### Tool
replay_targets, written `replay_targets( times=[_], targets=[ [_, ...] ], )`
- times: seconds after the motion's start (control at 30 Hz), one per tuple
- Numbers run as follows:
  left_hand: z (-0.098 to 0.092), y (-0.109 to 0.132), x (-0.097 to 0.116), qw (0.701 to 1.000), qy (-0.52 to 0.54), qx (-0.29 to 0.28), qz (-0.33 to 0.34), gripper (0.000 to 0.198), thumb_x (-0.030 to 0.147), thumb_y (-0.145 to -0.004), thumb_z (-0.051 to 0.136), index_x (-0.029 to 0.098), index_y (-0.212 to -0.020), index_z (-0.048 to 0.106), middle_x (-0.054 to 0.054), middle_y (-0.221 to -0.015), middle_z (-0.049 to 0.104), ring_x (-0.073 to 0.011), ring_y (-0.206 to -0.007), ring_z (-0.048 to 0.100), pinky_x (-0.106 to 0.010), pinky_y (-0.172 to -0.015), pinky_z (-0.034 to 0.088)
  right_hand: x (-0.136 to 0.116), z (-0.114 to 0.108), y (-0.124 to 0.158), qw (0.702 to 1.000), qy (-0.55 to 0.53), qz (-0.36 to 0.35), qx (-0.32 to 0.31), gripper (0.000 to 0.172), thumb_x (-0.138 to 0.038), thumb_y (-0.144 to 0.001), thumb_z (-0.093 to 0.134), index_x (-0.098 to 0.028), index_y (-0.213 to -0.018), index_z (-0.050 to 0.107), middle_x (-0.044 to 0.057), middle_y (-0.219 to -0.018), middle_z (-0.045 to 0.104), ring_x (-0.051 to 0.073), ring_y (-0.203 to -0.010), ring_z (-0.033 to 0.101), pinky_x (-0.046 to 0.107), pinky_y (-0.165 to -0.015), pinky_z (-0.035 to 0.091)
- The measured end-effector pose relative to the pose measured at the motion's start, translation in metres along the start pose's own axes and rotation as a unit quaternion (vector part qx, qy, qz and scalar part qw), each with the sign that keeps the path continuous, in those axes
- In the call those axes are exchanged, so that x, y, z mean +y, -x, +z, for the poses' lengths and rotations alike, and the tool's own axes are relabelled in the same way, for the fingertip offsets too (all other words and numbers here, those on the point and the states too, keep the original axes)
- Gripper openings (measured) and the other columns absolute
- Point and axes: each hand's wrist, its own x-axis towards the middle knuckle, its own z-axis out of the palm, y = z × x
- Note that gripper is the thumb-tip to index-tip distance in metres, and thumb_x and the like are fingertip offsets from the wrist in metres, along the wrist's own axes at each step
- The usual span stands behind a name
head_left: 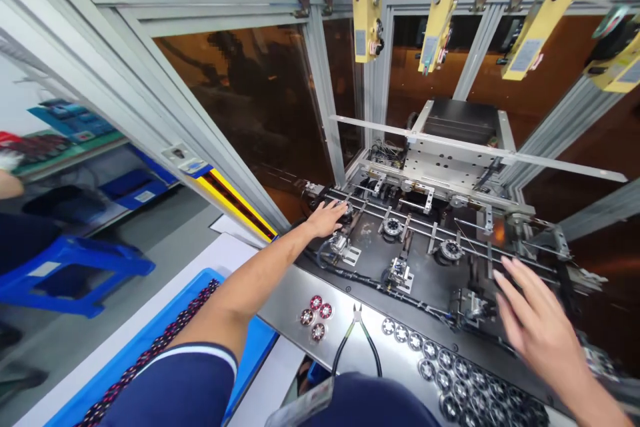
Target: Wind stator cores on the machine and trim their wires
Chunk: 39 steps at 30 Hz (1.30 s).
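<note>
My left hand reaches far into the machine, fingers curled down over the leftmost round fixture on the black deck. Whether it grips a part there is hidden. My right hand hovers open with fingers spread above the right end of the deck, holding nothing, slightly blurred. Two more round fixtures with ring-shaped parts sit along the rails between the hands. A row of silver ring parts lies on the steel shelf near me. Several red-wound ring parts lie to the left.
Black-handled cutters lie on the steel shelf. A blue tray with rows of wound parts sits at lower left. Yellow units hang overhead on the aluminium frame. A blue stool and another person's arm are at far left.
</note>
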Motion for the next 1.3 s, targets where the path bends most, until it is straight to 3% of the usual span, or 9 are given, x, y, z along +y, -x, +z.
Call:
replay_targets(
  times=[0.1,0.2,0.23,0.3,0.4,0.5,0.63,1.0,1.3],
  targets=[
    [-0.019,0.012,0.006,0.994,0.042,0.102,-0.018,0.066,0.04,-0.093,0.059,0.014,-0.152,0.039,-0.019,-0.16,0.04,-0.0333,-0.15,0.036,-0.058,-0.121,0.028,-0.047,-0.017,0.087,0.989,0.012,0.126,0.08,0.066,-0.013,-0.087,0.068,-0.02,-0.15,0.047,0.013,-0.137,0.063,0.031,-0.121,0.064,0.052,-0.108,0.05],
    [-0.026,0.058,0.017,0.969,0.091,0.225,-0.052,0.074,0.043,-0.1,0.046,0.01,-0.159,0.015,-0.022,-0.166,0.023,-0.0287,-0.156,0.023,-0.05,-0.126,0.021,-0.076,-0.003,0.201,0.963,0.114,0.223,0.1,0.058,-0.019,-0.09,0.063,-0.013,-0.147,0.051,0.018,-0.119,0.071,0.036,-0.104,0.07,0.054,-0.096,0.055],
    [-0.02,0.081,0.022,0.955,0.113,0.264,-0.071,0.073,0.043,-0.102,0.043,0.012,-0.16,0.011,-0.02,-0.167,0.023,-0.0268,-0.156,0.023,-0.047,-0.127,0.021,-0.084,0.005,0.238,0.957,0.146,0.233,0.093,0.058,-0.024,-0.093,0.06,-0.009,-0.147,0.05,0.022,-0.116,0.071,0.039,-0.1,0.07,0.055,-0.09,0.057],
    [0.002,0.134,0.033,0.889,0.222,0.371,-0.149,0.07,0.043,-0.1,0.049,0.02,-0.159,0.02,-0.015,-0.16,0.04,-0.0239,-0.148,0.04,-0.042,-0.123,0.031,-0.097,0.017,0.3,0.946,0.178,0.266,0.047,0.062,-0.034,-0.098,0.049,0.001,-0.148,0.045,0.03,-0.118,0.067,0.046,-0.105,0.068,0.058,-0.084,0.058],
    [0.054,0.21,0.048,0.845,0.275,0.383,-0.252,0.069,0.046,-0.099,0.047,0.016,-0.157,0.024,-0.019,-0.153,0.048,-0.0259,-0.142,0.049,-0.045,-0.118,0.039,-0.118,0.026,0.352,0.92,0.191,0.342,-0.02,0.07,-0.044,-0.101,0.038,0.006,-0.15,0.037,0.036,-0.127,0.061,0.05,-0.118,0.061,0.063,-0.088,0.055],
    [0.103,0.258,0.055,0.835,0.284,0.359,-0.306,0.07,0.048,-0.096,0.048,0.011,-0.153,0.03,-0.025,-0.146,0.053,-0.0302,-0.13,0.06,-0.051,-0.111,0.046,-0.131,0.027,0.365,0.906,0.175,0.382,-0.05,0.07,-0.048,-0.102,0.033,0.002,-0.153,0.033,0.032,-0.137,0.056,0.044,-0.124,0.059,0.057,-0.097,0.054],
    [0.134,0.273,0.056,0.848,0.278,0.317,-0.321,0.07,0.045,-0.094,0.049,0.012,-0.152,0.03,-0.026,-0.143,0.054,-0.029,-0.11,0.07,-0.051,-0.1,0.054,-0.133,0.025,0.363,0.895,0.155,0.414,-0.061,0.068,-0.051,-0.102,0.034,-0.005,-0.153,0.033,0.026,-0.137,0.059,0.036,-0.122,0.062,0.049,-0.1,0.053],
    [0.146,0.272,0.057,0.893,0.217,0.263,-0.295,0.071,0.044,-0.092,0.051,0.011,-0.151,0.032,-0.022,-0.135,0.061,-0.032,-0.116,0.067,-0.054,-0.105,0.05,-0.123,0.027,0.359,0.873,0.168,0.458,-0.021,0.057,-0.055,-0.099,0.038,-0.01,-0.124,0.06,0.023,-0.12,0.066,0.037,-0.12,0.059,0.052,-0.097,0.046],
    [0.148,0.27,0.055,0.906,0.185,0.247,-0.291,0.063,0.046,-0.093,0.049,0.013,-0.146,0.041,-0.021,-0.13,0.065,-0.0344,-0.123,0.063,-0.054,-0.107,0.047,-0.077,0.052,0.348,0.882,0.159,0.44,0.062,0.049,-0.041,-0.097,0.045,-0.004,-0.123,0.062,0.022,-0.115,0.064,0.032,-0.109,0.06,0.047,-0.097,0.048]
  ],
)
